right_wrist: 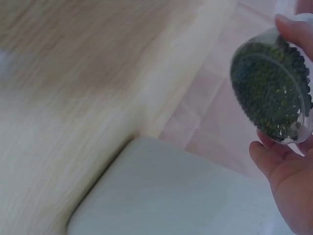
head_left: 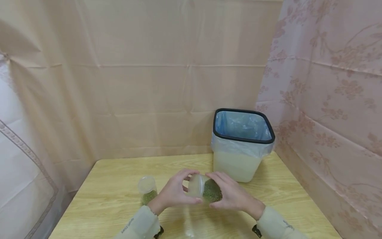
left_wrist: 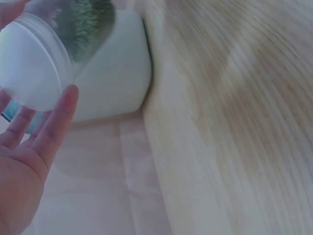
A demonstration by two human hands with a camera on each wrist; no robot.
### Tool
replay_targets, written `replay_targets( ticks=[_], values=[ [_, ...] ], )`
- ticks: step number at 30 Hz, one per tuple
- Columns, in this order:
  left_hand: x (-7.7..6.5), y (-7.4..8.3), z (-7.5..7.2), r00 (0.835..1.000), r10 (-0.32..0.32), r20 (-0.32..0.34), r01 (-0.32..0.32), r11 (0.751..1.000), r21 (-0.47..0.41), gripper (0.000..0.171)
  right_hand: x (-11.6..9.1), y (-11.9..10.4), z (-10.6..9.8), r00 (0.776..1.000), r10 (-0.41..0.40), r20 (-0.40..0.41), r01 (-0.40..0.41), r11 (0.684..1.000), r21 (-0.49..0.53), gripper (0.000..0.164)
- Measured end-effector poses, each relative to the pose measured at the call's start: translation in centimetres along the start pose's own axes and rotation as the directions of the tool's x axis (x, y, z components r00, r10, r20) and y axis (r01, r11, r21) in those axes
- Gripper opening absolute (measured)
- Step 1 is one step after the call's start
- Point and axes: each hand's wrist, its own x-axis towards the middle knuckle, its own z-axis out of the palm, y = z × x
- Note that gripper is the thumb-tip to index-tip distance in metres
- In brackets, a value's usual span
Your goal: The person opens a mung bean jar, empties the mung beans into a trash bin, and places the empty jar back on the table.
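My left hand (head_left: 176, 191): part-curled, gripping the lid (head_left: 194, 186)
My right hand (head_left: 232, 193): part-curled, gripping the sideways jar (head_left: 212, 191)
Second jar (head_left: 147, 191): on worktop (head_left: 113, 186), nine o'clock from mine

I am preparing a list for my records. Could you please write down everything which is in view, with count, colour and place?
Table: 1, pale yellow wood grain, lower centre
Bin: 1, cream with black rim, back right of table
Bin bag: 1, translucent bluish, lining the bin
Standing jar: 1, clear, green contents, left on table
Held jar: 1, clear, green contents, whitish lid, tipped sideways above table
Beige cloth: at least 1, behind table
Floral cloth: at least 1, pink, right
White cloth: 1, patterned trim, far left
Sleeves: 2, pale, bottom
Hands: 2, bare, gripping held jar
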Motion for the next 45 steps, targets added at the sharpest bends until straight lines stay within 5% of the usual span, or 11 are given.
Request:
replay_targets(
  ticks=[4,10,15,18,36,45],
  values=[
    [-0.1,-0.4,0.0,0.999,-0.043,-0.019,0.043,0.999,-0.016,0.082,0.2,0.0,0.0,1.000,-0.003,-0.009,0.003,1.000,-0.005,0.102],
    [0.1,-0.1,-0.2,0.998,-0.029,0.054,0.026,0.998,0.053,0.092,-0.2,0.3,0.1,0.999,0.020,0.030,-0.020,1.000,0.003,0.101],
    [0.2,0.6,-0.7,0.989,0.065,0.136,-0.102,0.954,0.282,0.115,-0.2,0.5,0.3,0.999,0.028,0.038,-0.028,0.999,0.015,0.100],
    [0.1,0.9,-0.9,0.975,0.140,0.173,-0.192,0.922,0.336,0.117,-0.1,0.4,0.3,0.999,0.018,0.034,-0.018,1.000,0.013,0.101],
    [0.2,0.8,-1.4,0.956,0.192,0.222,-0.264,0.893,0.364,0.089,0.2,0.5,0.5,0.997,-0.007,0.073,0.003,0.998,0.064,0.099],
    [0.8,1.1,-1.8,0.974,0.146,0.172,-0.194,0.929,0.314,0.091,0.8,0.7,-0.4,0.996,-0.072,0.048,0.070,0.997,0.040,0.099]
  ],
)
